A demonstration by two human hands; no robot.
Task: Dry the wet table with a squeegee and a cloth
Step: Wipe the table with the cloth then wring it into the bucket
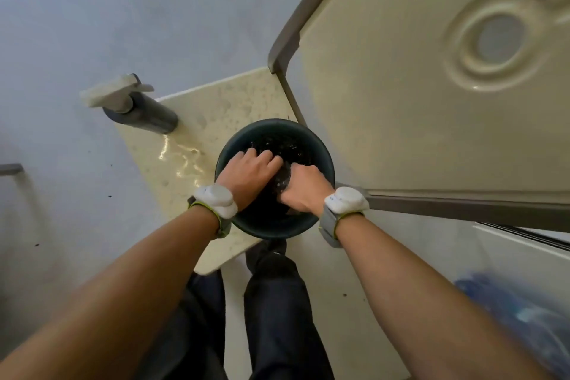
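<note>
From the head camera I look straight down at a small cream table (216, 102), which stands corner-on to me; its top is covered with drops, and a shining puddle (182, 157) lies towards its left edge. A dark round bucket (271, 230) sits at the right side of the table, with its rim reaching past the near edge; there is dark water inside with small bright splashes.

Both hands are down in the bucket. The left hand (249, 174) has its fingers curled over one end of a dark wet cloth (282, 179); the right hand (303, 188) is a closed fist round the other end; the two hands are just beside each other, and the cloth is between them, above the water (how much of it hangs lower I cannot tell). Each wrist carries a white device on a grey strap (216, 200).

At the left corner of the table stands a dark grey bottle (145, 114) with a pale trigger top; it is well apart from the bucket. To the right of the table, a large cream panel (401, 102) with a grey frame and a round moulded ring fills the upper right; the bucket is near its lower corner. Below I see dark trousers (277, 302) on a pale grey floor (77, 40); a blurred blue thing (509, 302) is at the lower right.
</note>
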